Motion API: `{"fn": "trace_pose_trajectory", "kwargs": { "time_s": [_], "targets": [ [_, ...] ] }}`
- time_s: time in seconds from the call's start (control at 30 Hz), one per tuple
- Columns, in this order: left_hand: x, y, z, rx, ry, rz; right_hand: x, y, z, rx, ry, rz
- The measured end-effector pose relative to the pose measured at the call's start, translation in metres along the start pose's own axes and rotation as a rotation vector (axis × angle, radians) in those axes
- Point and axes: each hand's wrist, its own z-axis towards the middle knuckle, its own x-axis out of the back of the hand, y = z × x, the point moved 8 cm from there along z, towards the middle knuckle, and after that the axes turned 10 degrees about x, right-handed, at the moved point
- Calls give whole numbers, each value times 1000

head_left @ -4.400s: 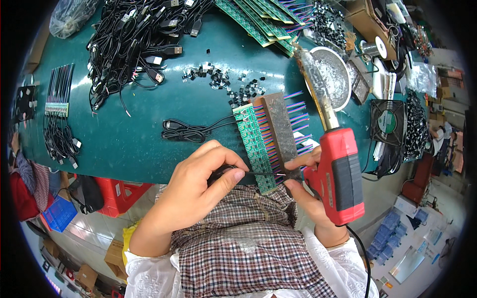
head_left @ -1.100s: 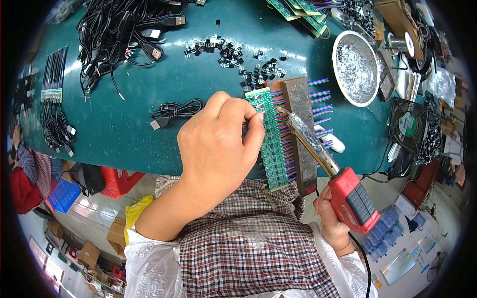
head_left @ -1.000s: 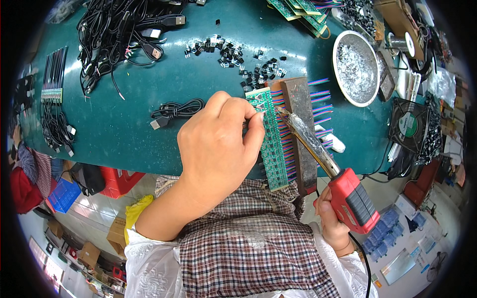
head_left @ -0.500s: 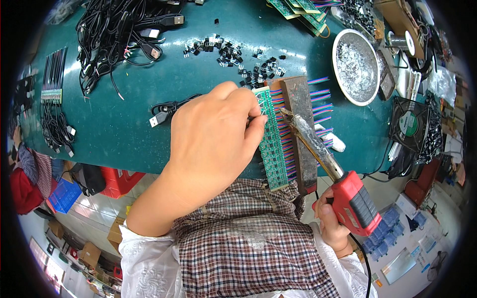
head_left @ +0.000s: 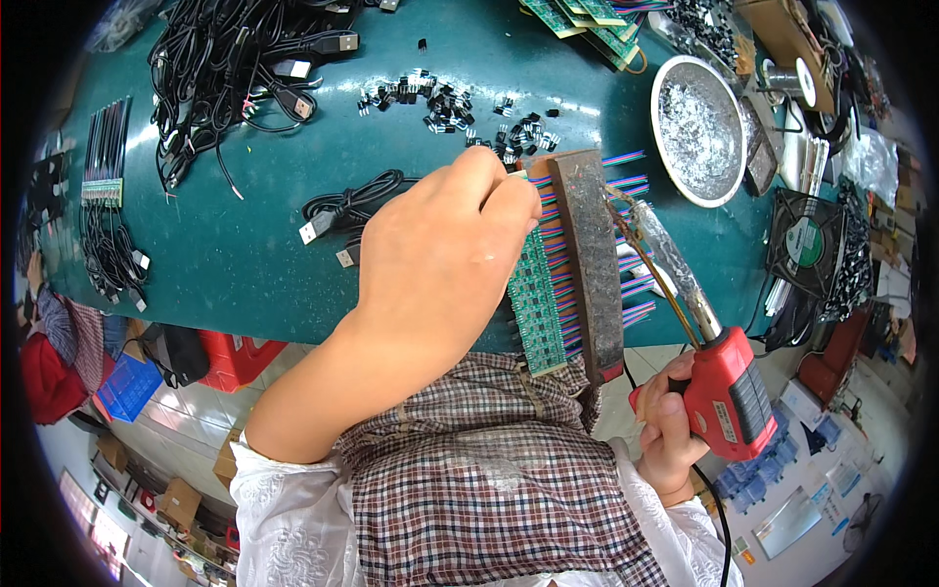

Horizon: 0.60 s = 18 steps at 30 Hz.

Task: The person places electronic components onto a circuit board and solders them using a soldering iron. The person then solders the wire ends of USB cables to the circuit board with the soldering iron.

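My left hand (head_left: 440,240) is closed in a pinch over the far end of a green circuit board panel (head_left: 540,308). Its fingertips hide whatever they may hold. Rows of thin coloured wires (head_left: 559,264) run from the panel beneath a heavy dark bar (head_left: 590,264) and stick out on its right. My right hand (head_left: 671,426) grips the red handle of a soldering gun (head_left: 722,401). The gun's tip is to the right of the bar, above the wire ends and apart from the panel. A black USB cable (head_left: 342,210) lies coiled left of my left hand.
Small black three-legged components (head_left: 445,108) lie scattered beyond the panel. A round metal bowl (head_left: 698,132) with silvery bits stands at the right, near a fan (head_left: 807,243) and a solder spool (head_left: 804,83). Black USB cables (head_left: 230,78) heap at the far left. More green boards (head_left: 606,34) lie at the back.
The soldering gun has moved right, its tip going from the panel's wire side across to the far side of the bar. My left hand has shifted slightly right and away from me.
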Motion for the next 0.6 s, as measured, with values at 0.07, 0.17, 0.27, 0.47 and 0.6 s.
{"fn": "trace_pose_trajectory", "kwargs": {
  "time_s": [0.07, 0.17, 0.27, 0.47, 0.6],
  "targets": [
    [-1, 1, 0, 2, -4, -18, 0, -1, 1, -3, 21, 15],
    [-3, 3, 0, 4, -4, -32, 0, -3, 3, 26, 29, 34],
    [-5, 5, 0, 5, 16, -3, 0, -1, 3, 13, 22, 52],
    [-9, 10, -3, -4, 111, 81, -2, -1, 2, 27, 10, 51],
    [-8, 11, -4, -21, 130, 101, -1, -1, 1, 12, 16, 32]
  ]
}}
